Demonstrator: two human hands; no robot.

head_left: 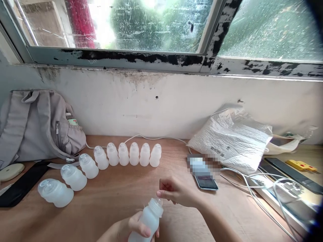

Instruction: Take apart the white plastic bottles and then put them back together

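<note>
My left hand (133,227) is wrapped round a translucent white plastic bottle (148,218) at the bottom centre, holding it tilted with its open neck pointing up and right. My right hand (175,192) hovers just above the bottle's mouth, fingers curled in a pinch; whether anything small sits in them is hidden. Several matching white bottles (123,154) stand in a curved row across the wooden table (113,191), from the near left (55,192) to the middle back.
A grey backpack (35,126) leans on the wall at left, a dark flat case (20,188) before it. A phone (205,181) lies right of centre by a white plastic bag (232,137), white cables (254,188) and a power strip (280,191).
</note>
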